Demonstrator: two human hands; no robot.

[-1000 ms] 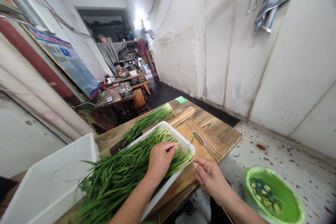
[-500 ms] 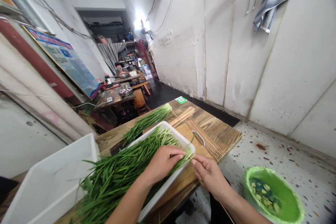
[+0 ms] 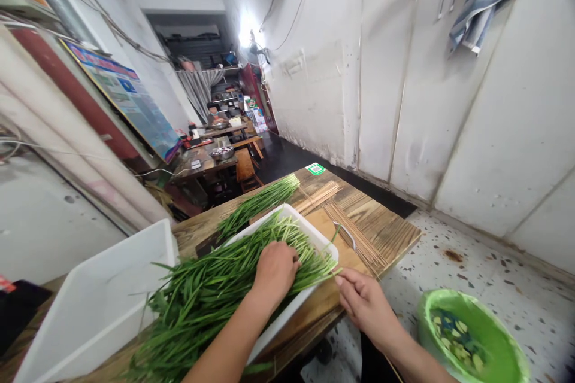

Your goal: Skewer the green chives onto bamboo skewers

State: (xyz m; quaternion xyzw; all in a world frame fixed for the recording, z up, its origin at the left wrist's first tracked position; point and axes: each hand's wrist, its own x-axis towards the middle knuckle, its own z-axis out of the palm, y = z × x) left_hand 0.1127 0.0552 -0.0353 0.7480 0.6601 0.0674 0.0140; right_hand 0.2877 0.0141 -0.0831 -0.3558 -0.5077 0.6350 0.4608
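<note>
White tub (image 3: 90, 299): standing just left of the white tray (image 3: 294, 311).
Chives (image 3: 211, 287): lying heaped lengthwise in the tray, tips overhanging its right rim.
Left hand (image 3: 275, 268): resting knuckles-up on the chives at the tray's right end, fingers pressing together and curling down into the stalks. The fingertips are hidden, so the grip cannot be told.
Second chive bundle (image 3: 260, 200): lying on the wooden table (image 3: 390, 233) just behind the tray.
Bamboo skewers (image 3: 354, 236): lying fanned right of the tray.
Right hand (image 3: 366, 305): hovering just right of the tray, thumb and forefinger pinching together at the overhanging chive tips.
Green bin (image 3: 476, 335): sitting on the floor, well right of the tray.
</note>
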